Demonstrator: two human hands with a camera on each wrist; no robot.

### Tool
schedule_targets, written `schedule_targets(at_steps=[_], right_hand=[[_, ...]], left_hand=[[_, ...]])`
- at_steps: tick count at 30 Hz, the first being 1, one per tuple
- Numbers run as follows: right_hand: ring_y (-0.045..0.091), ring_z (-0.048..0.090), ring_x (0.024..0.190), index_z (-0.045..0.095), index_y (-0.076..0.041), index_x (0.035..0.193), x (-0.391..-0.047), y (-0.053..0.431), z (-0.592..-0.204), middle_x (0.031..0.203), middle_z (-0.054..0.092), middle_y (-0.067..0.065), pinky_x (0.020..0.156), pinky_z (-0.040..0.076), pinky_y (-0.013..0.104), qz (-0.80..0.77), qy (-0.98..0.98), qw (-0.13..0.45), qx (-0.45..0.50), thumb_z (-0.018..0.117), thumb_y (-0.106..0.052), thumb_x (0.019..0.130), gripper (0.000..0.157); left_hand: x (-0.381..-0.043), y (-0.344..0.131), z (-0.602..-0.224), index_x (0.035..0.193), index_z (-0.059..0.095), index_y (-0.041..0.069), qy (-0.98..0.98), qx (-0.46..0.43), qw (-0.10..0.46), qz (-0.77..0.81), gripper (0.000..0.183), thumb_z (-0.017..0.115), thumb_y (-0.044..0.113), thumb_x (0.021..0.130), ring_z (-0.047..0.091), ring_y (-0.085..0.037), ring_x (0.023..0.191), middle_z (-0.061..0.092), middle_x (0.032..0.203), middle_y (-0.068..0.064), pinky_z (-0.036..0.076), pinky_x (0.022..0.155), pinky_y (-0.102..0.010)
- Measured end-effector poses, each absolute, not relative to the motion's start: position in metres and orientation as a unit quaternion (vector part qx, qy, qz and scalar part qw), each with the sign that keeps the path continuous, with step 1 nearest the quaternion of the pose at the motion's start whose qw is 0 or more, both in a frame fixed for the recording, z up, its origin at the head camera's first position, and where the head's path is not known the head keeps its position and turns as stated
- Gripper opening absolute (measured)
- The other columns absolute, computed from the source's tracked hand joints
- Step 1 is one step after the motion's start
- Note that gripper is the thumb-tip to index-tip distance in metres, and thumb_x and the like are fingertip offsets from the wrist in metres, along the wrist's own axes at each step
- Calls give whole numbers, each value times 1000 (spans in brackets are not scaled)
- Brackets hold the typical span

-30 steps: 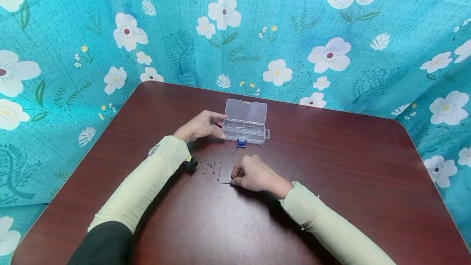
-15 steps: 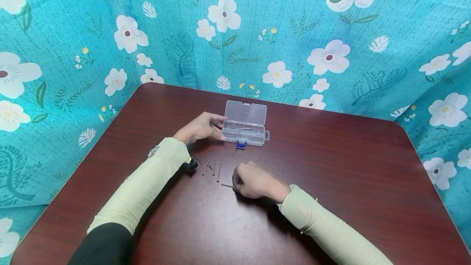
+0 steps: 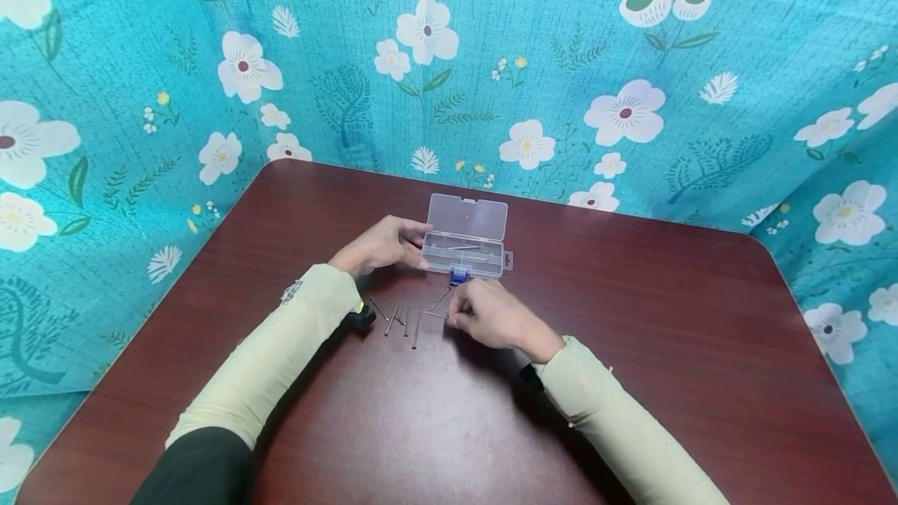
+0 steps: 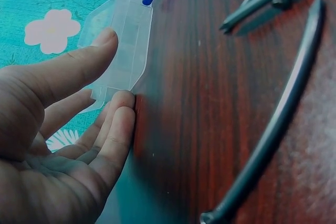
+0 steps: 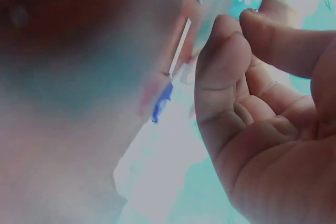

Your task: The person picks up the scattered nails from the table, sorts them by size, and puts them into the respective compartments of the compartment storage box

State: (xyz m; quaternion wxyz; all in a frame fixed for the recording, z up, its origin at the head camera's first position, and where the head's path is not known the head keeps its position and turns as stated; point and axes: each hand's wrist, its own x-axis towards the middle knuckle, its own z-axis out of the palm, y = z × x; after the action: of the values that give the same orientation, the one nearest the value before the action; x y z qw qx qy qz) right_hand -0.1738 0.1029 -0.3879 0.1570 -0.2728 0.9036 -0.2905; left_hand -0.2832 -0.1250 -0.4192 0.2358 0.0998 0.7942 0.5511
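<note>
A clear plastic box [image 3: 463, 265] stands with its lid [image 3: 466, 218] raised, and several nails [image 3: 463, 247] lie inside. My left hand [image 3: 382, 244] rests at the box's left end, its fingers fairly straight; the left wrist view has the thumb overlapping the box and fingertips [image 4: 124, 98] right at its corner. With thumb and index finger my right hand [image 3: 491, 314] pinches a nail [image 3: 436, 315], whose free end points left. It is just in front of the box's blue latch [image 3: 459, 277]. In the right wrist view the fingertips [image 5: 223, 27] meet, with the nail mostly hidden.
Several loose nails [image 3: 417, 331] lie on the dark red table [image 3: 631, 380] between the hands. One nail [image 3: 440, 298] lies just before the latch. A bent nail [image 4: 283, 114] looms in the left wrist view. A flowered turquoise cloth [image 3: 547, 84] hangs behind the table.
My right hand has lifted its nail from near the table's middle and moved it away from me, closer to the box. The left hand stays at the box end.
</note>
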Motion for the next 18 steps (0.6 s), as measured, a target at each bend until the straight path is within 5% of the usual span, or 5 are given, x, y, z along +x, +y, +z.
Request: schedule_targets(at_steps=[18], right_hand=[[13, 59, 66, 74, -2, 86, -216, 102, -388, 69, 64, 0, 66, 48, 31, -357, 904, 125, -198, 63, -5, 99, 17]], left_hand=[[-282, -126, -420, 146, 53, 5, 798, 108, 226, 548, 79, 86, -5, 76, 65, -27, 102, 63, 117, -20, 56, 76, -29]])
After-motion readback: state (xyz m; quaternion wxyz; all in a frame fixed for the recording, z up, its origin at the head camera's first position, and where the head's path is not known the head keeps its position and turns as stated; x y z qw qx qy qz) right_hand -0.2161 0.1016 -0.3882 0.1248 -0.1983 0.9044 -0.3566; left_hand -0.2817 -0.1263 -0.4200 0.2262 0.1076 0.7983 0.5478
